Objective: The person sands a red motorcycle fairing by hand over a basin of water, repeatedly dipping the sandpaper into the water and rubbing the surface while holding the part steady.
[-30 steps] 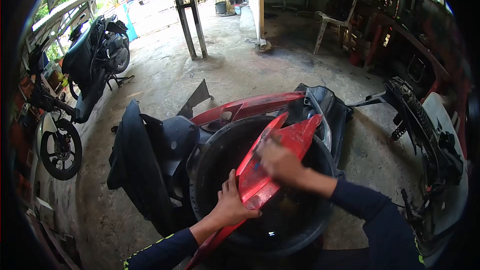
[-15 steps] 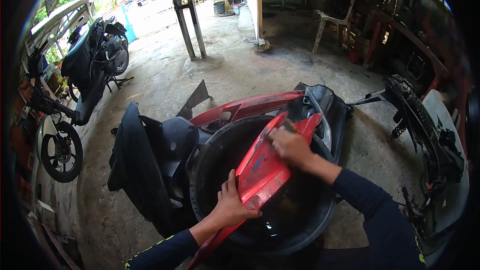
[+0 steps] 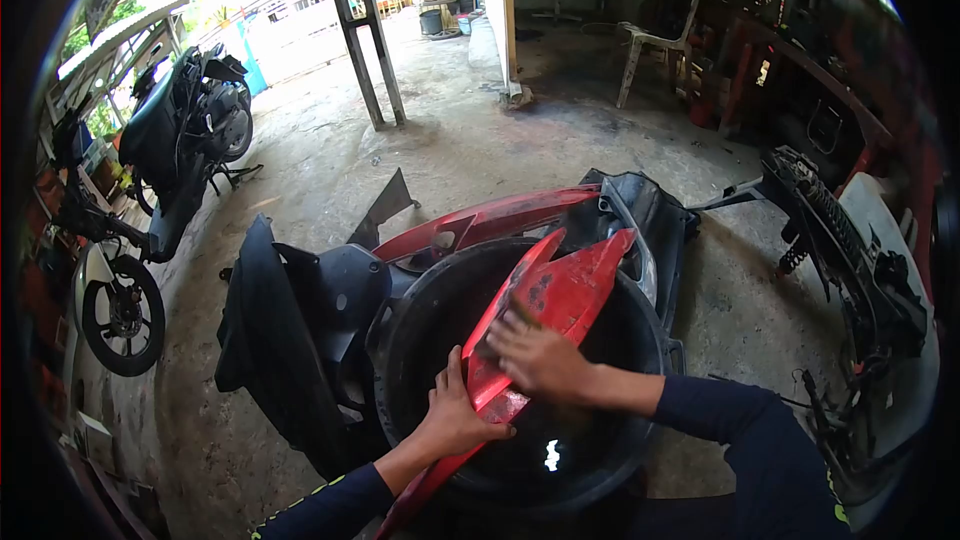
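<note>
A long red motorcycle fairing panel [image 3: 572,292], wet and scuffed with dark marks, slants across a round black tub [image 3: 400,360]. My left hand [image 3: 460,418] grips its lower part, thumb on the near side and fingers over the left edge. Against the panel's middle presses my right hand [image 3: 540,360], its fingers bent over a small dark, brownish pad-like thing that is mostly hidden and blurred. Light glints off the dark liquid [image 3: 552,455] in the tub, below the panel.
Black plastic body panels [image 3: 290,330] lean at the tub's left. Behind it lie another red panel [image 3: 480,215] and a black part [image 3: 645,202]. A motorcycle [image 3: 180,130] stands left, a stripped frame [image 3: 840,260] right, a plastic chair [image 3: 665,40] farther back.
My right hand has slid down and left along the red panel, from its upper end to its middle. My left hand keeps its hold; the view has shifted slightly.
</note>
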Demonstrator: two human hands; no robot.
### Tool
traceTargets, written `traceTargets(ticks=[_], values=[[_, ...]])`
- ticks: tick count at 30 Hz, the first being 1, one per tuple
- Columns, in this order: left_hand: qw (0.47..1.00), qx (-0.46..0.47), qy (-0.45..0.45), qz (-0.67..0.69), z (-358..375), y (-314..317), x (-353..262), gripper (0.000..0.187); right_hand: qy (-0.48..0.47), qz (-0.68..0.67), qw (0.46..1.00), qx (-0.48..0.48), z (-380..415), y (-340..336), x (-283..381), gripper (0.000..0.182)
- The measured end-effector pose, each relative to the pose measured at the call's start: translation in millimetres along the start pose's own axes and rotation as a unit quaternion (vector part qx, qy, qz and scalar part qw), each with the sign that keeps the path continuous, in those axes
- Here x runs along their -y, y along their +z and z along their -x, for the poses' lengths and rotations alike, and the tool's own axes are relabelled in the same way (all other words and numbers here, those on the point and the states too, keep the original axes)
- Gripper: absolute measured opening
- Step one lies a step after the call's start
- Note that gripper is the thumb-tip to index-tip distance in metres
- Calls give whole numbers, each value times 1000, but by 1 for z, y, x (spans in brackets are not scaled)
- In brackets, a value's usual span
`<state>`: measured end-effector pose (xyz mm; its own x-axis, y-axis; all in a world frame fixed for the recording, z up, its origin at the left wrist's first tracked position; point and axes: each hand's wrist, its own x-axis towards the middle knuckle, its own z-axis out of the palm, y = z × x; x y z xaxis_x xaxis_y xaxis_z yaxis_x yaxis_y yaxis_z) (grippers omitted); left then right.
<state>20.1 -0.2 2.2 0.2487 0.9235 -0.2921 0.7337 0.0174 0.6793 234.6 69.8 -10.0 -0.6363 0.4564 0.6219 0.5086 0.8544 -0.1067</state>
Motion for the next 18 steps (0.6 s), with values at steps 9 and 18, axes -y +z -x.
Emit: traceTargets(ticks=[9, 18], values=[[1000, 2, -12, -11, -1, 0, -1, 153, 10, 96, 994, 43, -10, -1, -20, 23], [1000, 2, -6, -15, -3, -1, 2, 155, 24, -30, 999, 4, -8, -2, -9, 16]])
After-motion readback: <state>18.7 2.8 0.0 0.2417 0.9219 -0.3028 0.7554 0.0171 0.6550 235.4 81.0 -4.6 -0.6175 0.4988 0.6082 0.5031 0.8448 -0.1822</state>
